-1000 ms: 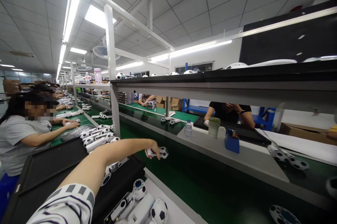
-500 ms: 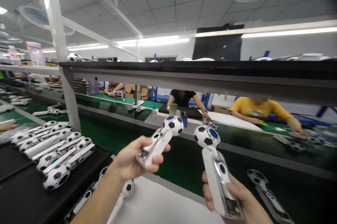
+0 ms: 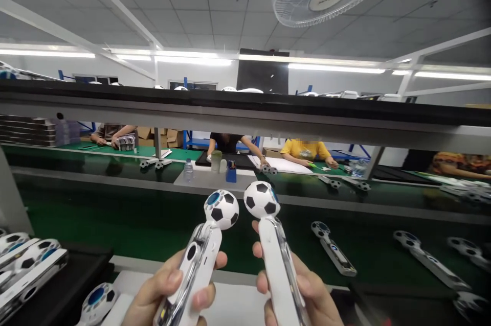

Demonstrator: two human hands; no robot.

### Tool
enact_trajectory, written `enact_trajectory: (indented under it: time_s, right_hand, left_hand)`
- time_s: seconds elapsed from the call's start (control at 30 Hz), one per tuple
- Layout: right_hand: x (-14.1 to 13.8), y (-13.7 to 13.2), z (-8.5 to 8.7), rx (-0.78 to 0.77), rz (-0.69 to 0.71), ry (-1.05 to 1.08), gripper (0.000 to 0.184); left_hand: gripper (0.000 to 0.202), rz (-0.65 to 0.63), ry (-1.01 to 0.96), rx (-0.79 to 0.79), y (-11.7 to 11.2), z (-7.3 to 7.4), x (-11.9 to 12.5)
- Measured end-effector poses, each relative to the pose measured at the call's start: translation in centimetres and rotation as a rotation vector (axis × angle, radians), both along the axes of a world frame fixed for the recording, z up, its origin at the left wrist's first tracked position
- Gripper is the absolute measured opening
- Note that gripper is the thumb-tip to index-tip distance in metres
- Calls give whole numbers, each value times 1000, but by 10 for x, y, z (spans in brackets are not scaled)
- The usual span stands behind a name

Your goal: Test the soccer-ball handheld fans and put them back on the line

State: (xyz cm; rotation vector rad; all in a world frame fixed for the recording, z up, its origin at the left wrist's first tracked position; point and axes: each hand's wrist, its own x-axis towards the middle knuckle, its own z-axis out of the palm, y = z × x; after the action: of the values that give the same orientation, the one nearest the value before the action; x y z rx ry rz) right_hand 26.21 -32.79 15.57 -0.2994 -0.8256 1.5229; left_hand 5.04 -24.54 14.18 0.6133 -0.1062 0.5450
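Note:
My left hand [image 3: 163, 285] is wrapped round the white handle of a handheld device with a football-patterned head [image 3: 224, 212]. It leans slightly right, a blue disc showing on its head and clear plastic along one side of the handle. In my right hand [image 3: 312, 290] is a second device of the same kind [image 3: 273, 264], held upright and leaning a little left. The two ball heads are side by side, with a narrow gap between them. Below my hands lies a white sheet [image 3: 238, 298] on the bench.
A black tray [image 3: 90, 259] at the left holds several similar devices. Another device [image 3: 97, 301] lies beside it. Further devices [image 3: 333, 249] rest on the green conveyor [image 3: 126, 226] at right. A shelf [image 3: 230, 106] crosses ahead. Co-workers sit opposite, one in a yellow shirt [image 3: 305, 149].
The view has turned to the right. My hands have come closer together, bringing the two ball heads nearly level and near each other. Each hand still grips its device.

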Motion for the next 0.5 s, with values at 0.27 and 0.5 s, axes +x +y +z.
enact_trajectory:
  time_s: [0.27, 0.5]
  right_hand:
    - [-12, 11, -5, -131, -469, -461, 57]
    - [-26, 15, -9, -156, -646, -568, 70]
  left_hand:
    - [60, 388, 321, 389, -3, 13, 7]
    - [71, 505, 395, 430, -7, 4, 9]
